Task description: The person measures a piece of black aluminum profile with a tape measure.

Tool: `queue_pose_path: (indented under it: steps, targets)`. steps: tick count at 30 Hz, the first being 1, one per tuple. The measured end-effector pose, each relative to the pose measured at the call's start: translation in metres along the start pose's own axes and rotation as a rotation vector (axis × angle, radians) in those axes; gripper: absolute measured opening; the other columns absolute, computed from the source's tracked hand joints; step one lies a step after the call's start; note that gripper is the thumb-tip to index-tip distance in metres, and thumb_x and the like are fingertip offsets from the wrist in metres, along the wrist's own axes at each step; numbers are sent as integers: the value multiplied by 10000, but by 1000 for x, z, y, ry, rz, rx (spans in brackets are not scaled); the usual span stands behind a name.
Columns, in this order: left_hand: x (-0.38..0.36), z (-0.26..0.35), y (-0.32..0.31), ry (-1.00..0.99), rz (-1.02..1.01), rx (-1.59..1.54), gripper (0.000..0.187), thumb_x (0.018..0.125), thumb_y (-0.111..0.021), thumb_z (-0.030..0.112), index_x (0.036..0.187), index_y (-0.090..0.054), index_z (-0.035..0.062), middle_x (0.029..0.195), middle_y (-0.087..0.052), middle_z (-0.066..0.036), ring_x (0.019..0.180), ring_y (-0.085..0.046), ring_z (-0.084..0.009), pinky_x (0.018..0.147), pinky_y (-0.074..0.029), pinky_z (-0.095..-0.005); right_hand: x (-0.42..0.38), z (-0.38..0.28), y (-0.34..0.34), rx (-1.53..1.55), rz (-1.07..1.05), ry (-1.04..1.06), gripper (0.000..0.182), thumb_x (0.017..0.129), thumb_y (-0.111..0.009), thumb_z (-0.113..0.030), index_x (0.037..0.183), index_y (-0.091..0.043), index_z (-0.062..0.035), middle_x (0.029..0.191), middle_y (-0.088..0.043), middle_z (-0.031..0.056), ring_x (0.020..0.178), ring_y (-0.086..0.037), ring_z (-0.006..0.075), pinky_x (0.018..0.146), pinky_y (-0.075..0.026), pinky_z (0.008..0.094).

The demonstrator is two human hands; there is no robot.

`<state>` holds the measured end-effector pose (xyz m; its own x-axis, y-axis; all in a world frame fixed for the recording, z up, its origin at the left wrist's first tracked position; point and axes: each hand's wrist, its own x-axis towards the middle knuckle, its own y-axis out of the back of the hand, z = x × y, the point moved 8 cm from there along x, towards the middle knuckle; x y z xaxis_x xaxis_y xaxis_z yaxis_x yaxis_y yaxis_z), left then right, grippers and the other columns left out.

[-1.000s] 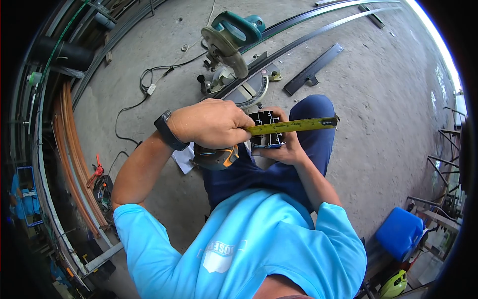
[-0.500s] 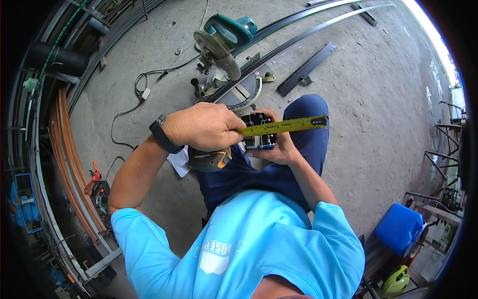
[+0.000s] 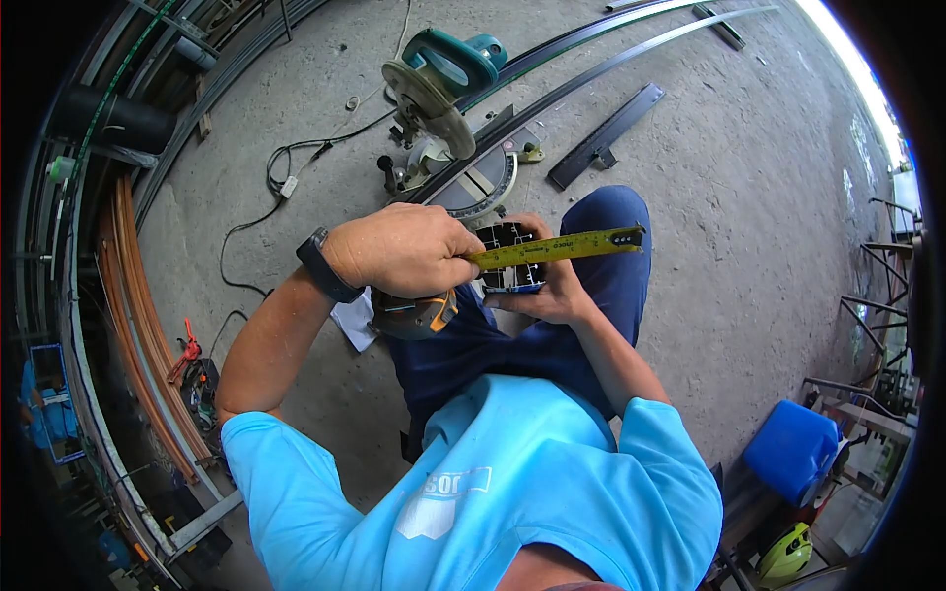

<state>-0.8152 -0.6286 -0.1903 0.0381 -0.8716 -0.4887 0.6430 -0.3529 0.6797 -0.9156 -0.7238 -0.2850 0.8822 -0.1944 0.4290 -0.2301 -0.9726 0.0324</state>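
My left hand [image 3: 404, 251], with a dark watch on its wrist, is closed around a tape measure. Its yellow blade [image 3: 557, 249] is pulled out to the right, the hooked end hanging free past the profile. Below the hand shows the dark and orange case [image 3: 414, 317]. Dark aluminium profile pieces [image 3: 510, 278], hollow end facing up, sit in my right hand [image 3: 562, 293], whose fingers wrap round them from the right. The blade crosses over the open end of the profile. Some right-hand fingers are hidden behind it.
A green mitre saw [image 3: 448, 69] stands ahead on the concrete floor, a long profile lying across its base. To its right lies a short dark bar [image 3: 606, 138]. Cable [image 3: 271, 182] runs left. Brown lengths [image 3: 143, 325] lie far left; a blue jerrycan [image 3: 791, 448] is at lower right.
The free end of the tape blade has shifted slightly up and to the left. Both hands keep nearly the same place and grip.
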Motion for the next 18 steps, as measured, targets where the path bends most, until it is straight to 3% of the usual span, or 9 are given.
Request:
queue_pose_path:
  steps: [8, 18]
  targets:
    - [0, 3, 1, -3, -5, 9, 298, 911, -594, 255, 1070, -765, 70, 801, -726, -163, 748, -707, -339, 721, -543, -452, 2, -2, 0, -11, -19, -9, 633, 657, -994, -194, 1208, -712, -60, 1370, -528, 111, 1262, -539, 279, 1076, -449, 420]
    - [-2, -1, 0, 11, -1, -3, 298, 915, -590, 260, 1067, -764, 72, 819, -731, -157, 754, -704, -342, 722, -542, -452, 1, -2, -5, 7, -50, -86, 845, 657, -997, -179, 1371, -570, -31, 1372, -508, 82, 1274, -537, 224, 1096, -444, 373]
